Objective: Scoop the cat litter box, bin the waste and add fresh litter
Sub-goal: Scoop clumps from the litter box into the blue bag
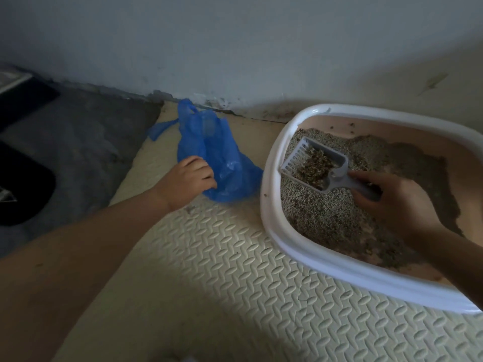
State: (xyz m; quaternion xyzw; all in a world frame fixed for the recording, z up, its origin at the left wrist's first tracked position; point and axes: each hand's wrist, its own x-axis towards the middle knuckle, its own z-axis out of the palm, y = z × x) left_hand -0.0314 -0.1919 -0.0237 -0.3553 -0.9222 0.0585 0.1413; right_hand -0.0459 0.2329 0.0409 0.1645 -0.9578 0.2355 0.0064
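Litter scoop [313,165], loaded with clumps, is being held inside the litter box [271,178] at frame right, its long axis running from the handle up-left to the slotted tip. The right hand [397,202] is curling its fingers round the handle. The left hand [190,178] is pinching the blue bag [217,158] at centre. Binning seems next, which calls for carrying the scoop level leftward.

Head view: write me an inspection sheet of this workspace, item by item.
Surface: embossed cream mat; the box rests on it.
Job's things: white box holds grey litter; scoop carries clumps over the litter; blue bag lies crumpled on the mat, left of the box.
Clutter: a few crumbs on the mat; grime along the wall base.
Hands: left hand grips the bag; right hand grips the scoop's handle.
Cables: nothing seen.
Surroundings: pale wall behind; dark rug at left.
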